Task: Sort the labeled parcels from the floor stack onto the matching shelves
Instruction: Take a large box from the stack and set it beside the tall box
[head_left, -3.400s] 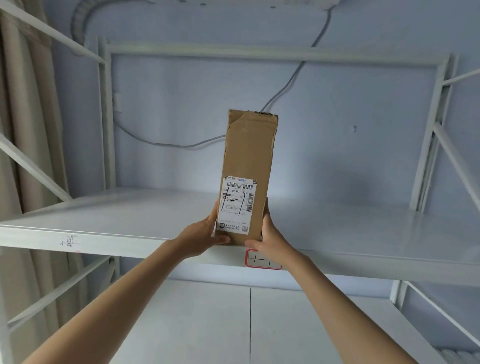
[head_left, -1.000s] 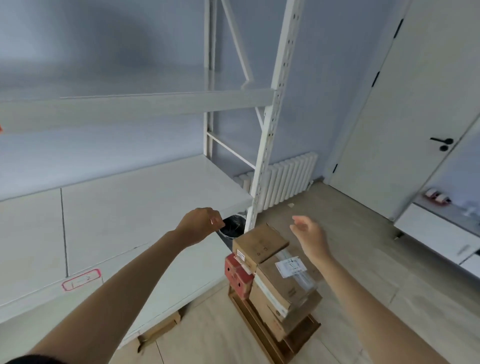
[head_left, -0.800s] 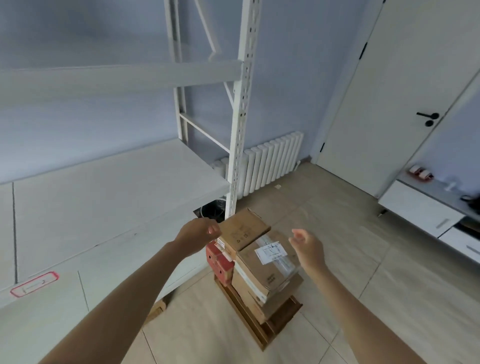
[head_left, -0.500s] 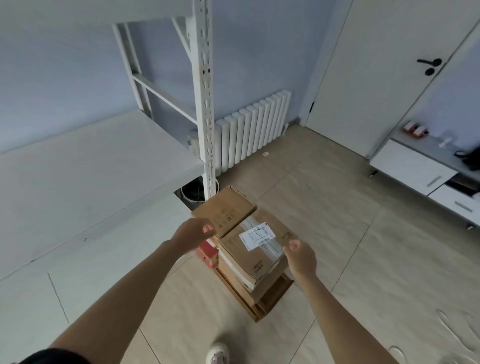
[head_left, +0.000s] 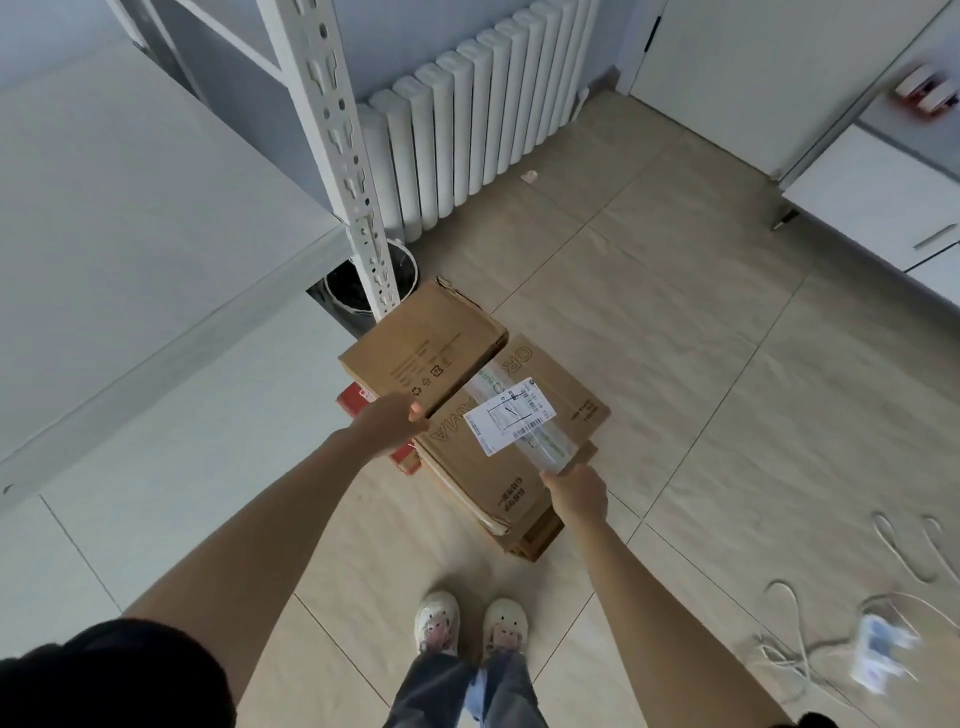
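The floor stack holds a large brown parcel (head_left: 563, 387) with a white label (head_left: 509, 415) and clear tape across its top. A smaller brown box (head_left: 423, 351) lies beside it, its edge over the larger one's top. A red box (head_left: 353, 410) peeks out below. My left hand (head_left: 387, 431) touches the near corner of the smaller box, at the labelled parcel's left edge. My right hand (head_left: 574, 491) rests on the labelled parcel's near right edge. The fingers of both hands are hidden, so I cannot tell their grip.
The white shelf (head_left: 130, 208) and its perforated post (head_left: 343, 156) stand left of the stack, with a black bin (head_left: 371, 280) behind the post. A radiator (head_left: 467, 119) lines the far wall. Cables and a power strip (head_left: 878, 649) lie at right. My shoes (head_left: 470, 621) are just behind the stack.
I set the tall parcel on the upper shelf, turned right and looked down. Both hands have dropped from mid-air onto the top parcels of the floor stack.
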